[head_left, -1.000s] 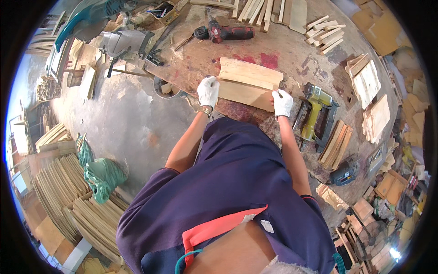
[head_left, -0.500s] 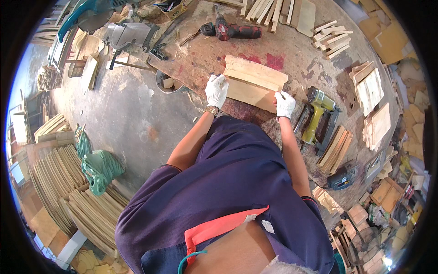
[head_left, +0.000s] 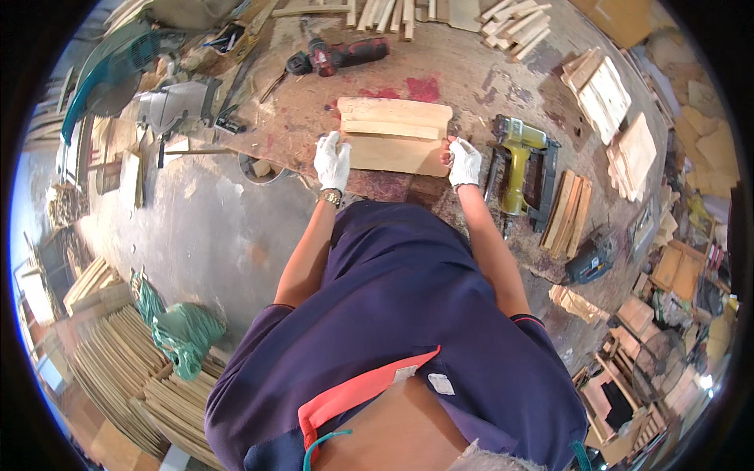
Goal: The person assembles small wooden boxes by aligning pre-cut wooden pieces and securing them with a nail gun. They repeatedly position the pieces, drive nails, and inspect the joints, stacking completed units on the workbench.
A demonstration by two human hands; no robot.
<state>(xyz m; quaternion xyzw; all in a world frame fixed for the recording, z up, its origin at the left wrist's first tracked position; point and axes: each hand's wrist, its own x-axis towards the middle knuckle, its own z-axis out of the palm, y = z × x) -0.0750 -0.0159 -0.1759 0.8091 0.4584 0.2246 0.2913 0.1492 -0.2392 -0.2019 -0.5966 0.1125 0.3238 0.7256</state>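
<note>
A pale wooden piece point(head_left: 399, 156) lies on the workbench in front of me. It looks like a broad flat board with a narrower, slightly curved board point(head_left: 397, 111) along its far side and a raised strip point(head_left: 393, 129) between. White knit gloves cover both hands. My left hand point(head_left: 332, 162) is closed at the piece's left end, its fingertips at the edge. At the right end, my right hand point(head_left: 464, 162) pinches the edge with thumb and fingers. Just right of that hand rests a yellow-green and black nail gun point(head_left: 514, 165).
A red and black cordless drill point(head_left: 338, 56) lies at the back. Wood strips point(head_left: 567, 213) and stacked boards point(head_left: 597, 94) sit to the right, near a dark blue power tool point(head_left: 591, 257). A teal circular saw point(head_left: 110, 74) stands far left, a green bag point(head_left: 187, 334) lower left.
My view has shifted, so the bench and tools appear further left. The wooden piece now lies more level across the view, with both hands still at its ends.
</note>
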